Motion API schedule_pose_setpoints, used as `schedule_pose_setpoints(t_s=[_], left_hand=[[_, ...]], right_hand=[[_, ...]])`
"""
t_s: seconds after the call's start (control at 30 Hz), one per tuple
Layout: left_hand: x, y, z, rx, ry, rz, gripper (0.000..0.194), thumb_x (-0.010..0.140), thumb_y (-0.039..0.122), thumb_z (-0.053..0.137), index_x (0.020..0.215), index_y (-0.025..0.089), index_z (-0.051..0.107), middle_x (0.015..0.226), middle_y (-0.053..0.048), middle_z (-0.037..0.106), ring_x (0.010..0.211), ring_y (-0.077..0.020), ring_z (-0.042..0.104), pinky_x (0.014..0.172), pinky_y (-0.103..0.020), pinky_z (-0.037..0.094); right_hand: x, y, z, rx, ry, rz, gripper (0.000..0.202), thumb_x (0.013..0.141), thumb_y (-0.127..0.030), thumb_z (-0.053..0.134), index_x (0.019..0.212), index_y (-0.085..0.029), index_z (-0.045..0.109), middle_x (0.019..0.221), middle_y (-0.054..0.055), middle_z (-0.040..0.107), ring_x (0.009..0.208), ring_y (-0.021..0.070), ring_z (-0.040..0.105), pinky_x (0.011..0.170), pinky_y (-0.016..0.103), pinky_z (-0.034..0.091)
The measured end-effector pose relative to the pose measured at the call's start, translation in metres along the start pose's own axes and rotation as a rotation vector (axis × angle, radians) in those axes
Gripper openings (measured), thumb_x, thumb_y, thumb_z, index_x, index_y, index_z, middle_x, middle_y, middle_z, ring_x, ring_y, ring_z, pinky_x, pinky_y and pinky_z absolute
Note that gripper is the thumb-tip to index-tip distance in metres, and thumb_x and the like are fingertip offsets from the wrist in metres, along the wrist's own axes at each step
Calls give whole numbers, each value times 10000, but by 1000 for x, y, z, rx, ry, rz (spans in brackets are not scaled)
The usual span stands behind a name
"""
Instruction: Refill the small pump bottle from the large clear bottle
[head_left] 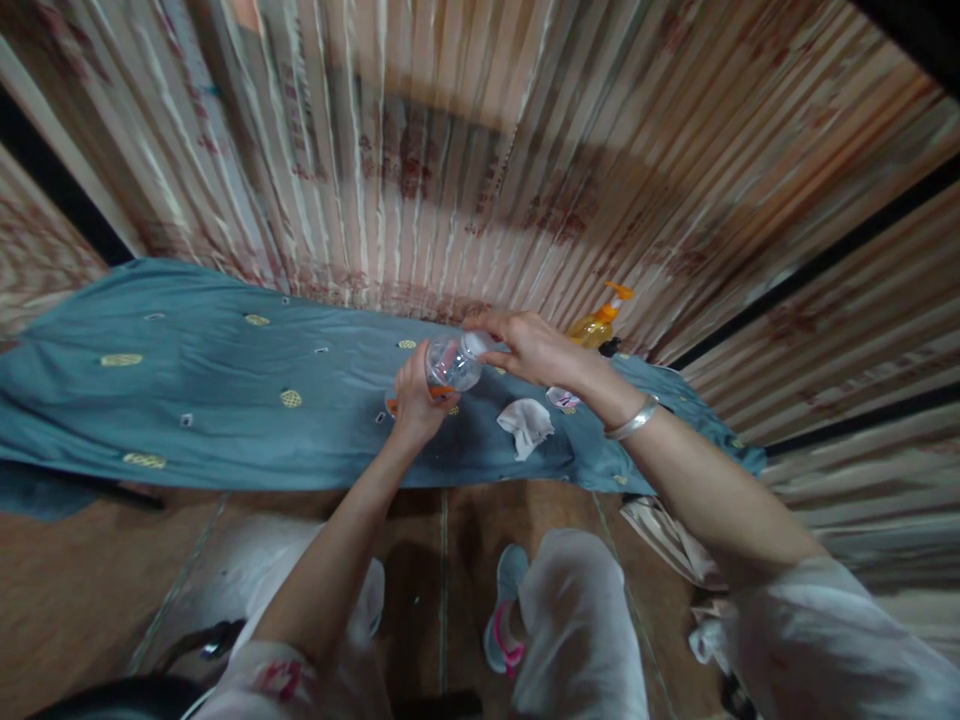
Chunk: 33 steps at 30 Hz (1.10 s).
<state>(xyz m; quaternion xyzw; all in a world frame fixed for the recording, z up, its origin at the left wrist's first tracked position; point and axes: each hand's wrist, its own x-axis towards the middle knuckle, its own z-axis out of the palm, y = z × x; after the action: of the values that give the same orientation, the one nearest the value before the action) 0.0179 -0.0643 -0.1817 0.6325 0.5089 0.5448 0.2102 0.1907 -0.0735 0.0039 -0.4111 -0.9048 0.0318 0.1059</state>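
A clear plastic bottle [450, 365] with an orange band is tilted above the table, its mouth end toward the right. My left hand [417, 392] is wrapped around the body of the bottle. At the neck, the thumb and fingers of my right hand [525, 345] close around a white cap [474, 343]. Whether the cap is loose or screwed on, I cannot tell. Below my right hand lies a crumpled white cloth [525, 425], with a small pink and white item [562, 398] beside it.
A blue-green cloth with yellow pineapple prints [225, 390] covers the narrow table. Behind my right hand stands a yellow pump bottle [592, 330] with an orange top. A pleated curtain [420, 200] hangs along the back, and dark poles [817, 255] run at both sides.
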Motion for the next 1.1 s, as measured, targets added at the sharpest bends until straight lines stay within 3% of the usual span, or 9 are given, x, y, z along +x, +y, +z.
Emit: schedule_pose_setpoints(t_s=[0.17,0.27,0.43,0.5,0.6,0.67,0.83,1.0,1.1], left_hand=[[-2,0,-4,4,-14,18,1016,600,142,875,1514,163,430,1483,-197,583,1387,-391,552,1201,-568,398],[-3,-1,-5,2,-8,24,1003,603,132,873,1507,166,441,1481,-190,586,1379,-394,552,1194,-573,400],[-3,-2,-7,-1,-1,13,1024,586,157,891,1508,171,446,1462,-188,600,1368,-393,556,1200,-560,400],[-2,-2,-8,2,1,10,1020,587,155,882,1509,175,447,1468,-183,599,1373,-391,554,1205,-558,395],[-2,-1,-10,3,-1,6,1020,585,150,868,1514,196,449,1478,-172,595,1378,-387,555,1200,-557,399],[-2,0,-10,0,0,6,1022,581,153,871,1514,204,457,1479,-169,596,1380,-389,552,1197,-555,401],[-3,1,-11,15,-12,12,1025,577,140,869,1517,188,464,1450,-176,618,1357,-394,568,1190,-561,401],[-2,2,-13,35,4,24,1015,599,174,872,1522,180,451,1497,-185,586,1375,-387,558,1198,-539,400],[-2,2,-11,43,-13,29,1009,601,179,870,1517,156,448,1466,-196,608,1359,-399,567,1193,-557,400]], right_hand=[[5,-6,-7,-97,-84,-19,306,930,-159,713,1235,-173,728,1158,110,796,1137,288,731,1004,383,519],[9,-10,-5,-178,-120,25,228,999,-297,684,1147,-133,738,982,121,796,993,284,751,891,349,515],[13,-17,3,-315,-90,183,526,1069,-534,508,1020,-69,750,911,200,775,966,333,752,830,360,500],[12,-17,2,-303,-63,182,555,1056,-572,518,1086,-66,745,933,195,780,979,334,751,834,360,505],[10,-14,-3,-206,-61,34,491,1006,-501,660,1320,-123,669,1072,129,792,1018,285,749,865,332,513],[10,-13,-4,-191,-101,-20,416,1006,-417,679,1327,-152,666,1081,100,794,1005,257,750,854,310,508],[15,-14,-1,-281,-136,125,436,1050,-495,581,1084,-89,736,915,160,781,905,281,751,775,306,477],[12,-17,-5,-189,-142,66,426,1017,-403,674,1341,-127,643,997,104,787,927,257,741,804,291,457],[10,-19,-6,-215,-190,94,345,1032,-345,649,1288,-115,668,1027,123,787,964,265,737,802,294,450]])
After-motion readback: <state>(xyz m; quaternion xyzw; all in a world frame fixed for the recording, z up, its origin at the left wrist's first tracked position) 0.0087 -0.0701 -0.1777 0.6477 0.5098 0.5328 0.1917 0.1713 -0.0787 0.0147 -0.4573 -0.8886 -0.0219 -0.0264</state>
